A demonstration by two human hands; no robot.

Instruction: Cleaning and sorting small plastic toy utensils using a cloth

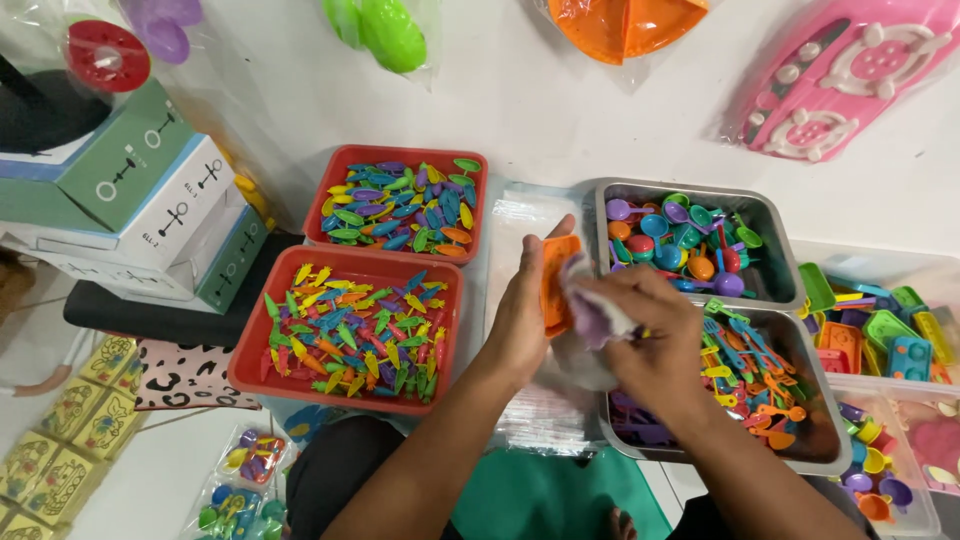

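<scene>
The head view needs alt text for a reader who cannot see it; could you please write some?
Two bare hands meet over trays of small coloured plastic toys: the left hand holds an orange plastic piece, the right hand a clear bag. Red trays lie left, metal trays right.

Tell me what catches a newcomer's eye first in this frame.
Centre: the left hand holds an orange piece while the right hand presses a clear bag against it. Left of them, two red trays brim with small multicoloured toys; to the right, steel trays hold bright spoons and utensils.
</scene>
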